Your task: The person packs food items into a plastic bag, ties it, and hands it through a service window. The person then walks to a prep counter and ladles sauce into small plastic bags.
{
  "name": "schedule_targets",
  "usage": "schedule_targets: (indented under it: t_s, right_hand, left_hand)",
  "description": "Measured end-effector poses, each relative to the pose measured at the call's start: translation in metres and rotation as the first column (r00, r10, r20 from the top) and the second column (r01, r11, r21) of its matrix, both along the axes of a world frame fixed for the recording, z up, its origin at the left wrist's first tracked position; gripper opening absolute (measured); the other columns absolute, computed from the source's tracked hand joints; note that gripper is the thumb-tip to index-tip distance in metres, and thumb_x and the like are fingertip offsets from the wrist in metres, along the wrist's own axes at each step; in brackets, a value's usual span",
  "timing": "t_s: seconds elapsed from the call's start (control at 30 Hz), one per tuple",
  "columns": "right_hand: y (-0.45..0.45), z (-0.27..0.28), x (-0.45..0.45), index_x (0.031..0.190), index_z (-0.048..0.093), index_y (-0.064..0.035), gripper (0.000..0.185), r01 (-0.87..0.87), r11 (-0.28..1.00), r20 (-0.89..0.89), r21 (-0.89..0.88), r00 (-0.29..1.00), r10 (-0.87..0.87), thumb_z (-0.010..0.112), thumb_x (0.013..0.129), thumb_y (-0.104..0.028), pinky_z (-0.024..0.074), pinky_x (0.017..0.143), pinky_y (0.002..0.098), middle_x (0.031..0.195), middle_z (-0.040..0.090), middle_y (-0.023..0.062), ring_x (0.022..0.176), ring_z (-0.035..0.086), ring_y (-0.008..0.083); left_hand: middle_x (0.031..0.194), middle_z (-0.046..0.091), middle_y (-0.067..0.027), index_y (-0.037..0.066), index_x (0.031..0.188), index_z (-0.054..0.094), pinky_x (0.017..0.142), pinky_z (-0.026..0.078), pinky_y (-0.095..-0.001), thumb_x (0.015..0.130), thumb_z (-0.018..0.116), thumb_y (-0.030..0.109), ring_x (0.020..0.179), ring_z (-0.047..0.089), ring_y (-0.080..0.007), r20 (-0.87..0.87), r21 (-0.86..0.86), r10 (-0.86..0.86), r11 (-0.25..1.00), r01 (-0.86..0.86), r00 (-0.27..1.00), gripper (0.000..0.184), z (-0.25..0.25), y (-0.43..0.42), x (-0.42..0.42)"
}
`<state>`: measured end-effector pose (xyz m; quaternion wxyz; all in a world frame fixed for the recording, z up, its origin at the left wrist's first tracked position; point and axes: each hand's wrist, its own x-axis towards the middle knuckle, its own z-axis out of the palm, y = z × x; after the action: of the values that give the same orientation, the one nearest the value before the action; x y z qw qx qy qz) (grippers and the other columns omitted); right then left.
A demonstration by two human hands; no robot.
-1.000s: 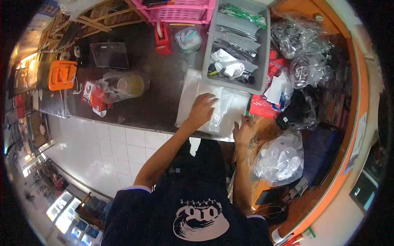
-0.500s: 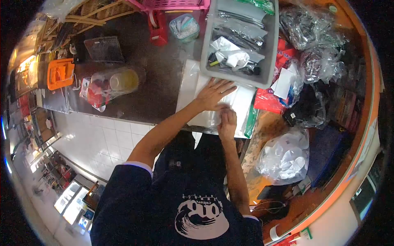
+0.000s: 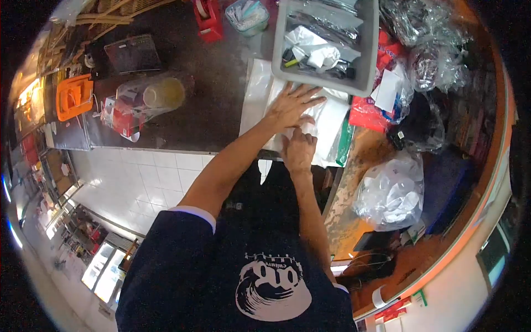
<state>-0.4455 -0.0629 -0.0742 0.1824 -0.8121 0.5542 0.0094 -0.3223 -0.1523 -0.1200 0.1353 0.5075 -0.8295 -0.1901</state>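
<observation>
Flat, glossy white plastic sheets or bags (image 3: 331,119) lie stacked on a dark brown worktop (image 3: 215,99), directly beneath the person's left grip (image 3: 292,109), which is spread flat with fingers apart. The right grip (image 3: 300,148) is curled, just bodyward of the left and nearer the stack's front edge (whether it pinches any plastic, I cannot tell). A grey rectangular plastic tray (image 3: 326,83), just beyond the left grip, overlaps the stack's far side, leaving its long axis uncertain.
</observation>
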Motion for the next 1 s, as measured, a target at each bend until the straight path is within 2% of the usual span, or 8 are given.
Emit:
schedule_targets:
  t_s: [0.27, 0.37, 0.5, 0.6, 0.67, 0.73, 0.8, 1.0]
  right_hand:
    - [0.038, 0.027, 0.0, 0.088, 0.066, -0.0055, 0.013, -0.136, 0.962, -0.026, 0.236, 0.989, 0.146, 0.064, 0.087, -0.019, 0.0429, 0.085, 0.0422, 0.087, 0.067, 0.011, 0.089, 0.062, 0.0287]
    - [0.074, 0.032, -0.006, 0.096, 0.068, -0.009, 0.016, -0.007, 0.994, 0.163, 0.108, 0.986, -0.011, 0.066, 0.08, -0.011, 0.0427, 0.09, 0.0469, 0.104, 0.063, 0.0101, 0.099, 0.058, 0.0287]
    - [0.091, -0.01, -0.036, 0.097, 0.065, -0.0058, 0.015, -0.017, 0.99, 0.245, -0.137, 0.968, 0.05, 0.07, 0.085, -0.015, 0.0437, 0.087, 0.0481, 0.088, 0.059, 0.0129, 0.09, 0.059, 0.0335]
    - [0.052, 0.04, -0.048, 0.101, 0.066, -0.0037, 0.016, -0.002, 0.99, 0.286, 0.144, 0.957, -0.04, 0.068, 0.087, -0.012, 0.0473, 0.087, 0.0468, 0.097, 0.062, 0.0167, 0.094, 0.061, 0.036]
    - [0.052, 0.049, -0.047, 0.103, 0.067, -0.0032, 0.021, -0.016, 0.997, 0.322, 0.077, 0.947, -0.01, 0.068, 0.084, -0.012, 0.0492, 0.086, 0.0476, 0.1, 0.062, 0.0182, 0.096, 0.06, 0.0367]
    - [0.049, 0.046, -0.048, 0.105, 0.067, -0.0027, 0.025, -0.029, 1.0, 0.36, 0.011, 0.933, 0.023, 0.068, 0.082, -0.013, 0.0511, 0.086, 0.0484, 0.103, 0.062, 0.0197, 0.098, 0.059, 0.0375]
    - [0.045, 0.009, -0.059, 0.098, 0.067, -0.0013, 0.014, 0.046, 0.999, 0.495, -0.012, 0.868, -0.034, 0.066, 0.085, -0.004, 0.0515, 0.082, 0.0488, 0.097, 0.064, 0.0197, 0.095, 0.061, 0.0413]
    - [-0.016, -0.028, -0.058, 0.092, 0.069, -0.0034, 0.017, -0.049, 0.992, 0.401, 0.113, 0.916, 0.0, 0.069, 0.075, -0.006, 0.0536, 0.077, 0.0434, 0.089, 0.067, 0.016, 0.085, 0.065, 0.0376]
  left_hand:
    - [0.159, 0.035, -0.005, 0.032, 0.15, 0.043, 0.115, 0.022, -0.0661, 0.085, 0.065, 0.055, 0.143, 0.034, -0.0331, 0.057, 0.017, 0.025, 1.0, -0.026, 0.998, 0.073, 0.002, -0.004, -0.006]
    - [0.157, 0.038, -0.0063, 0.032, 0.15, 0.043, 0.114, 0.024, -0.0658, 0.087, 0.063, 0.054, 0.141, 0.037, -0.0331, 0.047, -0.007, 0.083, 0.997, -0.082, 0.995, 0.07, -0.002, -0.005, -0.011]
    - [0.155, 0.04, -0.0081, 0.031, 0.15, 0.042, 0.112, 0.025, -0.066, 0.088, 0.063, 0.054, 0.14, 0.039, -0.0335, 0.069, -0.041, 0.102, 0.994, -0.099, 0.992, 0.069, 0.0, -0.001, -0.012]
    - [0.151, 0.045, -0.0117, 0.024, 0.149, 0.045, 0.114, 0.027, -0.0614, 0.09, 0.063, 0.046, 0.139, 0.04, -0.0355, 0.045, -0.045, 0.153, 0.988, -0.151, 0.987, 0.066, -0.005, -0.01, -0.013]
    - [0.144, 0.051, -0.0155, 0.014, 0.144, 0.051, 0.115, 0.03, -0.0539, 0.091, 0.064, 0.036, 0.135, 0.043, -0.0373, -0.158, 0.049, 0.342, 0.94, -0.338, 0.926, 0.058, 0.009, -0.008, -0.008]
    - [0.131, 0.06, -0.0173, 0.008, 0.134, 0.059, 0.112, 0.035, -0.0488, 0.089, 0.065, 0.024, 0.125, 0.051, -0.0377, -0.22, -0.17, 0.315, 0.92, -0.354, 0.923, 0.048, 0.021, 0.01, -0.005]
    - [0.119, 0.066, -0.0162, 0.008, 0.122, 0.066, 0.106, 0.042, -0.0484, 0.085, 0.069, 0.017, 0.113, 0.059, -0.0362, -0.469, -0.046, 0.15, 0.98, -0.194, 0.87, 0.038, 0.028, 0.035, -0.003]
    - [0.101, 0.069, -0.0145, 0.008, 0.106, 0.07, 0.093, 0.049, -0.0465, 0.08, 0.071, 0.012, 0.102, 0.063, -0.0361, -0.422, 0.177, 0.352, 0.936, -0.305, 0.835, 0.027, 0.031, 0.12, 0.008]
